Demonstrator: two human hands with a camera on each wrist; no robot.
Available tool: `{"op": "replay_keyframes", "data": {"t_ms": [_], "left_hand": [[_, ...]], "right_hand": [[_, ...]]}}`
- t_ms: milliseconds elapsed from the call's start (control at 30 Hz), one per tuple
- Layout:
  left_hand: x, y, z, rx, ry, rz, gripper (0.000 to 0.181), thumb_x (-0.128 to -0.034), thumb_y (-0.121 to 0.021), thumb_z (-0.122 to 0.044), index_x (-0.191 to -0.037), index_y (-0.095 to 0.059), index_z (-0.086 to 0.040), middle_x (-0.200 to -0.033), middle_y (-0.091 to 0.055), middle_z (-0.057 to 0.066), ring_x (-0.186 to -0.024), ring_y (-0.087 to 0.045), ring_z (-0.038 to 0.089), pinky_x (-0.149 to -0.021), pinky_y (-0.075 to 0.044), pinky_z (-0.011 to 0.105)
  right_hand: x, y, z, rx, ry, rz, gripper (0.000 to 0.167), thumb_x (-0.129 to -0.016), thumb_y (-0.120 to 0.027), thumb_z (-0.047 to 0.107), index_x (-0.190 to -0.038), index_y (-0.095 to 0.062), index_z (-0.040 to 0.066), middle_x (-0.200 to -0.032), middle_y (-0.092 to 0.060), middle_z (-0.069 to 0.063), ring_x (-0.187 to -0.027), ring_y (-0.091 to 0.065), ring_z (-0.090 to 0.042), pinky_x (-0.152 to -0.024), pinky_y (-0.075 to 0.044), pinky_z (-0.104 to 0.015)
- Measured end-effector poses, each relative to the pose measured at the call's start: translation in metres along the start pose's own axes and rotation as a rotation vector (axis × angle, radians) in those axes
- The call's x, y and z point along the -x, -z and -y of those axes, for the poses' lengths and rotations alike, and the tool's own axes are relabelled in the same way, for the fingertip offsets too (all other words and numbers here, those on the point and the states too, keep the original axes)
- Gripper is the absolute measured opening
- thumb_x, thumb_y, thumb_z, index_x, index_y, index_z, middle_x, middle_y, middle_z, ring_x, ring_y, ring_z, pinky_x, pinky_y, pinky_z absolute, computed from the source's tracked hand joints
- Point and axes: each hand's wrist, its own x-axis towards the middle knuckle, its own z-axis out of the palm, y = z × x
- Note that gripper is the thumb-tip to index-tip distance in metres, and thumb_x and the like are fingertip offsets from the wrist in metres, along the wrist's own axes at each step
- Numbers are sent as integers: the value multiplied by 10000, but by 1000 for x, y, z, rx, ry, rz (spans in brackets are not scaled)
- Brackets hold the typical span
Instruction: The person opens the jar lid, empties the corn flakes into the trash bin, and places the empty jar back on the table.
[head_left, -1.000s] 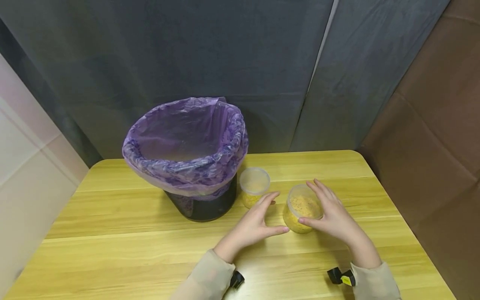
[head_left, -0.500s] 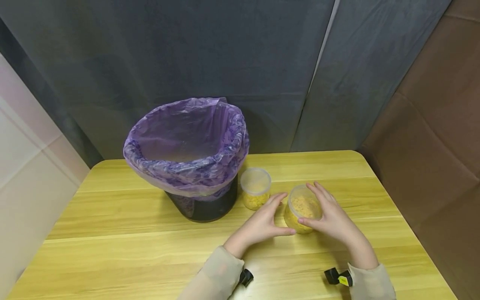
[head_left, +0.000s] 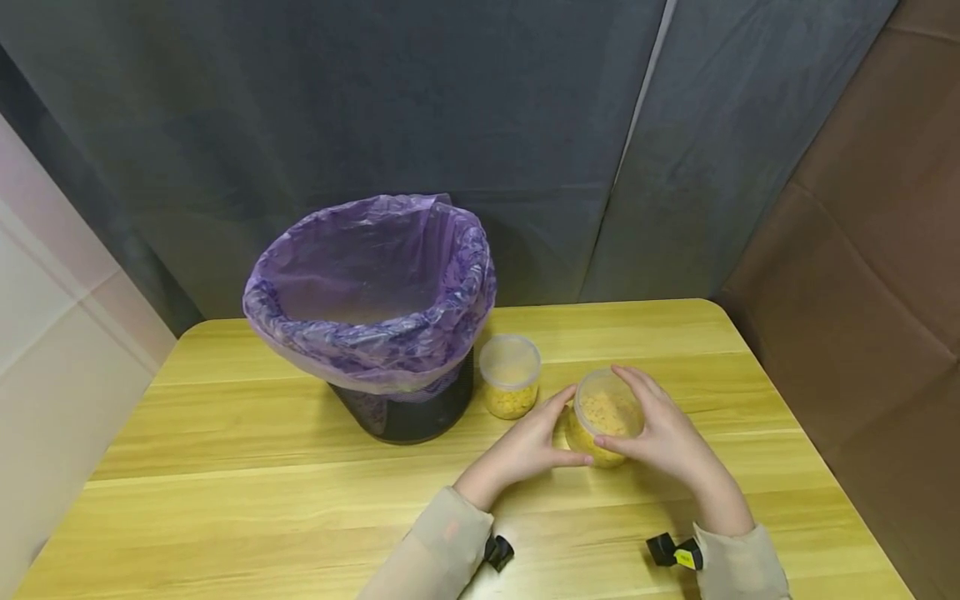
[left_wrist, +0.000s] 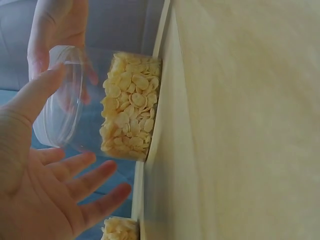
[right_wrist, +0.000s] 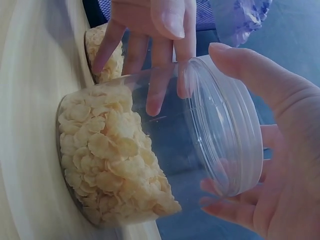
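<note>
A clear plastic jar [head_left: 609, 410] with a translucent lid stands on the table, part-filled with yellow flakes [left_wrist: 131, 105]. My right hand [head_left: 660, 429] holds it near the lid, thumb along the near rim and fingers round the far right side. The right wrist view shows the right thumb [right_wrist: 260, 70] at the lid's edge. At the jar's left side is my left hand [head_left: 527, 442], fingers spread and fairly straight, thumb in front. Whether the left fingers touch the jar is unclear. A smaller lidded jar [head_left: 511, 379] of yellow flakes stands just beyond the left hand.
A black mesh bin [head_left: 408, 412] lined with a purple plastic bag [head_left: 375, 350] stands on the table's left part. The wooden table [head_left: 262, 525] backs onto a dark grey curtain [head_left: 465, 108]. Brown cloth [head_left: 855, 333] hangs at the right.
My left hand has moved right, from between the two jars to the larger jar's side, uncovering more of the smaller jar. The right hand and both jars stay nearly still.
</note>
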Motion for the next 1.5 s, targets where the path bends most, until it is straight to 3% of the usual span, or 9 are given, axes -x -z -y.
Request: {"op": "replay_keyframes", "data": {"t_ms": [300, 1133, 1500], "left_hand": [[0, 0, 2, 20, 3, 0, 981, -796, -770, -399, -1518, -205, -49, -1460, -407, 114, -1254, -470, 219, -1058, -347, 403], [3, 5, 3, 27, 19, -11, 965, -772, -779, -434, -1512, -263, -92, -1442, -444, 61, -1211, -510, 182, -1027, -380, 440], [13, 11, 1, 41, -20, -21, 928, -770, -777, -428, -1512, -279, -179, -1444, -443, -2, -1208, -507, 161, -1025, -377, 459]], "right_hand": [[1, -1, 5, 18, 4, -9, 991, -674, -870, 373, -1459, -342, 78, -1445, -374, -167, -1269, -397, -413, -940, -374, -643], [4, 1, 17, 7, 31, 8, 997, -657, -875, 392, -1465, -347, 143, -1438, -397, -121, -1230, -452, -405, -898, -410, -639], [8, 5, 25, 16, 77, -2, 1011, -639, -853, 500, -1454, -368, 150, -1435, -406, -131, -1200, -478, -402, -876, -433, -629]]}}
